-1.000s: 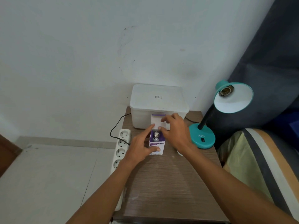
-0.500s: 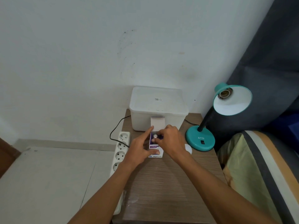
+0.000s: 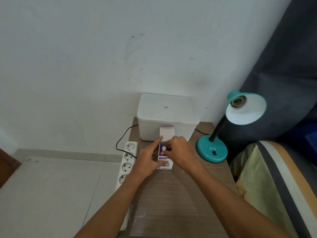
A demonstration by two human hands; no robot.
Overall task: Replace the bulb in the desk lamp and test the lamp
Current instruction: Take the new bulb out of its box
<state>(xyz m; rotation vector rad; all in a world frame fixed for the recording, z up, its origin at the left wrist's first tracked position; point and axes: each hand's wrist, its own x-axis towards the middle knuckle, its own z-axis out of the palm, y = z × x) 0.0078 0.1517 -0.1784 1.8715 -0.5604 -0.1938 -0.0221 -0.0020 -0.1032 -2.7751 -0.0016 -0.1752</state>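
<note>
A small purple-and-white bulb box stands on the wooden bedside table, its top flap folded up. My left hand grips the box from the left, thumb across its front. My right hand pinches the metal base of the new bulb, which pokes out of the open top. The teal desk lamp stands to the right, its shade tilted toward me with the socket bare.
A white lidded plastic container sits behind the box against the wall. A white power strip hangs along the table's left edge with a black cord plugged in. A striped bed cover lies to the right, a dark curtain behind the lamp.
My right hand moved from the raised flap down to the box opening and took hold of the bulb's base. My left hand kept its grip on the box.
</note>
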